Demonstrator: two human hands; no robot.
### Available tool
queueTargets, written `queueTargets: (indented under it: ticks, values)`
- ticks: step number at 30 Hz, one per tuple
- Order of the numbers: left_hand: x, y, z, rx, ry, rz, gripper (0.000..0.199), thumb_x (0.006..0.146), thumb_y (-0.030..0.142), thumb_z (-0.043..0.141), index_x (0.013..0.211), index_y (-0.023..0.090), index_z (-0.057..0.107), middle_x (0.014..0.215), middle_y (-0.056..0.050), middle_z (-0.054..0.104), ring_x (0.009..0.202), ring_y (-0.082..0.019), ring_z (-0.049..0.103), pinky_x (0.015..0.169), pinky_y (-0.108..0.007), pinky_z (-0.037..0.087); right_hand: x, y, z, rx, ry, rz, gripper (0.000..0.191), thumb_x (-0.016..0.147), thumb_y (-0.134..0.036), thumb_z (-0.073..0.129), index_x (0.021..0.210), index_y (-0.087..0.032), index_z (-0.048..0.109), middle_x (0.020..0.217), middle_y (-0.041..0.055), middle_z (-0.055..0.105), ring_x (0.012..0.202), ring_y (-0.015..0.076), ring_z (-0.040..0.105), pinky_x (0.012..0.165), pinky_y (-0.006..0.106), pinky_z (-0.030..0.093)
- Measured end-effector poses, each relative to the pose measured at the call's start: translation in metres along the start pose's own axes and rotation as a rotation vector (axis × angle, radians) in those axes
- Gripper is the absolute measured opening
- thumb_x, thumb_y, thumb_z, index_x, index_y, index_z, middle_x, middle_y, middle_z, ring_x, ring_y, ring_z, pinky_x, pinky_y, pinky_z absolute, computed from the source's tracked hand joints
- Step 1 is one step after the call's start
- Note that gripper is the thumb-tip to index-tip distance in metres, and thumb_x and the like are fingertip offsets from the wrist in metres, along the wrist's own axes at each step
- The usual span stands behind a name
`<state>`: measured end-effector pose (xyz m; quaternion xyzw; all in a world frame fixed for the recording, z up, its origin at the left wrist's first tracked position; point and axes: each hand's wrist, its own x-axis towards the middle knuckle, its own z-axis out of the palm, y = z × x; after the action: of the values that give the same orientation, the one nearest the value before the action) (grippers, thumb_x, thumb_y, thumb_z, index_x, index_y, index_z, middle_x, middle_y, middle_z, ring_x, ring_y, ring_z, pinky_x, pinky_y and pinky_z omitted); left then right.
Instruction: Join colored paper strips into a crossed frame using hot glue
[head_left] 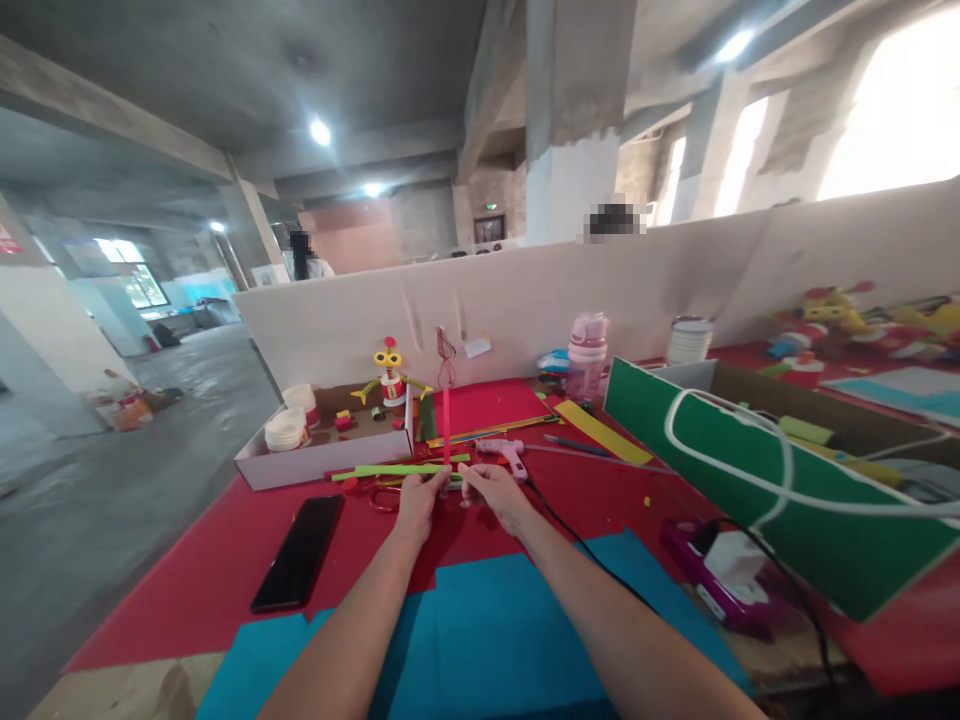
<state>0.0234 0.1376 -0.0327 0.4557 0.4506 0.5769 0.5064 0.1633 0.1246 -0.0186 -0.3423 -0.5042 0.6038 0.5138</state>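
A long red paper strip (447,425) stands upright, pointing away from me, with its near end between my fingers. My left hand (420,503) is closed, thumb and forefinger pinching that near end. Close beside it, my right hand (495,493) is also closed, its fingertips pinched together at the same end of the strip; the exact hold is small and blurred. Green paper strips (397,470) lie just behind my left hand, near red-handled scissors (384,499). A pink glue gun (504,453) rests beyond my right hand.
On the left are a black phone (298,553) and a box (322,463) holding paper cups and a yellow-and-red figure (390,385). Blue sheets (517,625) lie under my forearms. A green box (750,480), purple power strip (731,590) and cables occupy the right; a pink bottle (586,358) stands behind.
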Motion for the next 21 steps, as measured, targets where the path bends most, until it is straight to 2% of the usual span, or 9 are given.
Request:
queueTargets:
  ticks: [3,6,10,15,21]
  values:
    - [-0.001,0.001,0.000,0.041,-0.001,0.002,0.036,0.061,0.042,0.074,0.050,0.014,0.055,0.046,0.001,0.051,0.047,-0.009,0.043,0.048,-0.023,0.032,-0.001,-0.003,-0.001,-0.056,0.027,-0.065,0.034,0.062,-0.049,0.072,0.062,-0.017,0.061,0.057,-0.0023,0.060,0.053,0.0088,0.052,0.054,0.020,0.043]
    - [-0.004,0.003,0.003,0.105,-0.022,0.019,0.034,0.061,0.041,0.073,0.048,0.015,0.056,0.046,0.001,0.052,0.048,-0.010,0.044,0.049,-0.022,0.031,0.000,-0.003,-0.002,-0.085,0.110,-0.114,0.031,0.059,-0.045,0.075,0.064,-0.018,0.061,0.058,-0.0035,0.060,0.055,0.0095,0.052,0.054,0.021,0.042]
    - [-0.009,0.007,0.008,0.120,-0.088,0.025,0.028,0.061,0.036,0.073,0.050,0.015,0.058,0.047,0.001,0.053,0.047,-0.009,0.044,0.049,-0.022,0.031,0.002,-0.004,-0.002,-0.084,0.155,-0.097,0.034,0.056,-0.046,0.076,0.059,-0.018,0.056,0.053,-0.0038,0.058,0.048,0.0095,0.050,0.051,0.023,0.042]
    - [-0.011,0.010,0.008,0.139,-0.116,0.035,0.021,0.062,0.033,0.072,0.058,0.015,0.063,0.049,0.002,0.054,0.048,-0.010,0.044,0.049,-0.021,0.031,0.002,-0.004,-0.002,-0.070,0.190,-0.089,0.035,0.050,-0.043,0.080,0.058,-0.018,0.056,0.052,-0.0031,0.060,0.046,0.0101,0.051,0.049,0.023,0.042]
    - [-0.010,0.009,0.007,0.130,-0.150,0.045,0.024,0.062,0.036,0.073,0.061,0.015,0.064,0.052,0.001,0.056,0.050,-0.010,0.046,0.052,-0.021,0.034,0.004,0.000,-0.007,-0.069,0.154,-0.049,0.034,0.052,-0.045,0.077,0.059,-0.017,0.061,0.049,-0.0024,0.060,0.046,0.0098,0.053,0.050,0.023,0.043]
